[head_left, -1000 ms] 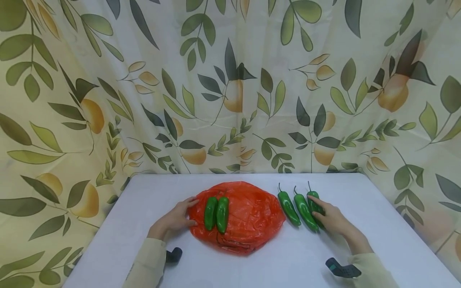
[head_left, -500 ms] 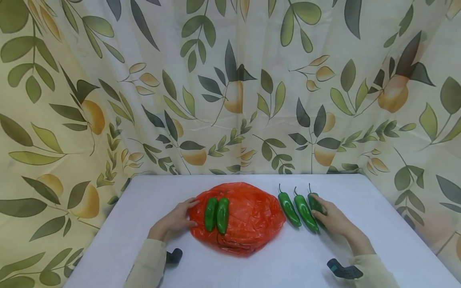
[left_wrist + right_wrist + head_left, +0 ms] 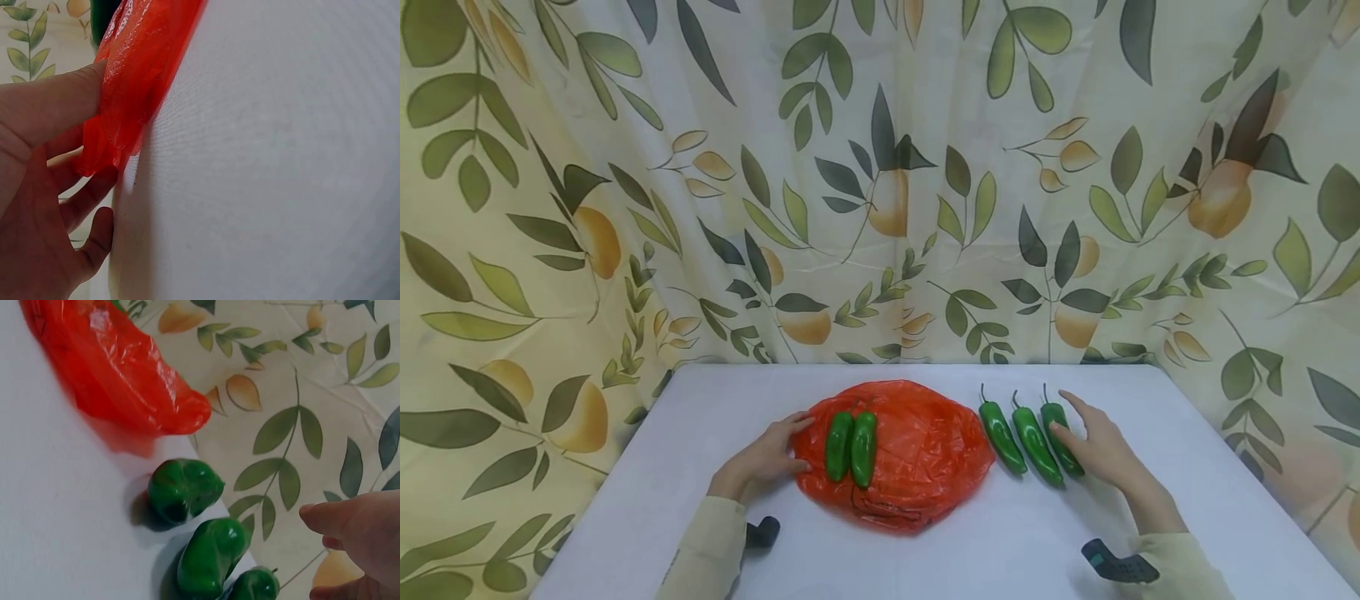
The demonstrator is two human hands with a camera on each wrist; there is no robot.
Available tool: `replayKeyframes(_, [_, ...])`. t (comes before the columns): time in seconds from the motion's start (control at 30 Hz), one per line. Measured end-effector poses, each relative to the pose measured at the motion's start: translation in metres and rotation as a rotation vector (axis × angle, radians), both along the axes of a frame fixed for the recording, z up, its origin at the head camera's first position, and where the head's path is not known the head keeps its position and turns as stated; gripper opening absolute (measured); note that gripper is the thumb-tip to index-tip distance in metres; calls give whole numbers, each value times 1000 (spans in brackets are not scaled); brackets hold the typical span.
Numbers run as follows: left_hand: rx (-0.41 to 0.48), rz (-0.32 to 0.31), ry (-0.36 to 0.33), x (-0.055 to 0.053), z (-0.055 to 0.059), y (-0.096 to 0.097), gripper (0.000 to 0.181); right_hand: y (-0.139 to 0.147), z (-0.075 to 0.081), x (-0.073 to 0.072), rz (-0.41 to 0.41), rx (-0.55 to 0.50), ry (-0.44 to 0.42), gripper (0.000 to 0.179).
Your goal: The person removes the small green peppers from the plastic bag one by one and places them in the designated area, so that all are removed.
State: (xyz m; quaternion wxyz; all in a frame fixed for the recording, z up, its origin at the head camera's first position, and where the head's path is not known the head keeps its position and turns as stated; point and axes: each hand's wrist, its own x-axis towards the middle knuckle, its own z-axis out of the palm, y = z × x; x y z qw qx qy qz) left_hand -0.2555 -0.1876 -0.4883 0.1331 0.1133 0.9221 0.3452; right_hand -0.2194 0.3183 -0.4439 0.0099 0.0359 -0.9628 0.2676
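Observation:
A crumpled red plastic bag (image 3: pixel 925 442) lies on the table with two green peppers (image 3: pixel 862 448) side by side on it. My left hand (image 3: pixel 765 457) holds the bag's left edge, thumb and fingers on either side of it; in the left wrist view the bag hides the thumb's tip. Right of the bag, three green peppers lie in a slanting row: a left one (image 3: pixel 1002 437), a middle one (image 3: pixel 1037 446) and a right one (image 3: pixel 1060 437). Beside the right pepper, my right hand (image 3: pixel 1097 446) is open, thumb close to the pepper, index finger extended; the head view does not settle whether they touch.
A white table (image 3: pixel 970 550) carries everything. A leaf-and-fruit patterned curtain (image 3: pixel 955 275) hangs along its far edge. Dark devices show by both sleeves: one at the left wrist (image 3: pixel 763 533), another at the right wrist (image 3: pixel 1118 564).
My right hand has let go of the rightmost pepper and its fingers have spread to the right, leaving the pepper in the row. The left hand and the bag stay put.

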Motion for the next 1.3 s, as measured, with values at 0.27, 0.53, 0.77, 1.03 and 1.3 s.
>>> replayKeyframes(0.27, [-1,-15,-5,3,-2,-1,75,-22,15,6,23,-30,29,67])
replayKeyframes(0.53, [-8,-15,6,2,0,-1,76,-58,23,6,82,-87,57,63])
replayKeyframes(0.77, [-8,-11,5,0,0,0,76,-88,25,1,140,-177,59,60])
replayKeyframes(1.03, [-13,-12,0,-1,1,0,76,-121,19,-4,203,-248,32,58])
replayKeyframes(1.3, [-10,-1,-9,-1,1,-1,75,-151,14,-4,269,-303,10,59])
